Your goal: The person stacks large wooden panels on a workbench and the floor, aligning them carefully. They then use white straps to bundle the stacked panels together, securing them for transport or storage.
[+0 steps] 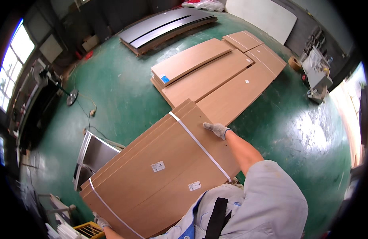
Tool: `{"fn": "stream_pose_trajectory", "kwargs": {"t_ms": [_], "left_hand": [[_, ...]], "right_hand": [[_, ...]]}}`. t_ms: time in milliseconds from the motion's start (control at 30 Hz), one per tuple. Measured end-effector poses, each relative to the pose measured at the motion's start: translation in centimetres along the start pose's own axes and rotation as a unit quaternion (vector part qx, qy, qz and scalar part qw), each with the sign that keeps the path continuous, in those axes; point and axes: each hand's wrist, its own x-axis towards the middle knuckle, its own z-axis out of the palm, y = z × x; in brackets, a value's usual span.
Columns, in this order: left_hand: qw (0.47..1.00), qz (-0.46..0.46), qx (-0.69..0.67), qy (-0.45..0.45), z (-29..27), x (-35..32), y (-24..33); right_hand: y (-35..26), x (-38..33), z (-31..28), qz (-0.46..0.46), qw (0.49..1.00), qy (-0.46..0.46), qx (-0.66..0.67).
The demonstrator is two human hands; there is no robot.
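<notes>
A wide bundle of flat brown boards (140, 179) lies tilted across my front, close against my body. Two white straps (200, 145) run around it, and two small white labels (157, 166) are stuck on its top face. My right hand (216, 130), in a pale work glove, grips the right edge with the thumb on top; its other fingers are hidden underneath. At the lower left edge my left hand (100, 220), also gloved, holds the bundle, with most of its fingers out of sight.
Low stacks of brown boards (227, 95) lie ahead on the green floor, with dark panels (164, 30) farther back. A metal-edged piece (97, 153) stands left of the bundle, near a cable and a round stand base (72, 97). A yellow crate (88, 228) sits lower left; a tape roll (294, 63) lies right.
</notes>
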Motion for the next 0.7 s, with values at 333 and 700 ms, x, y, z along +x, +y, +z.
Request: {"fn": "stream_pose_trajectory", "kwargs": {"t_ms": [333, 700], "left_hand": [[0.955, 0.229, 0.049, -0.182, 20.0, -16.5, 20.6], [0.846, 0.285, -0.199, -0.405, 51.1, -34.4, 25.7]], "right_hand": [[19.9, -6.6, -21.6, -0.205, 0.882, 0.051, 0.422], [34.1, -20.8, -49.5, -0.224, 0.842, 0.332, 0.363]]}}
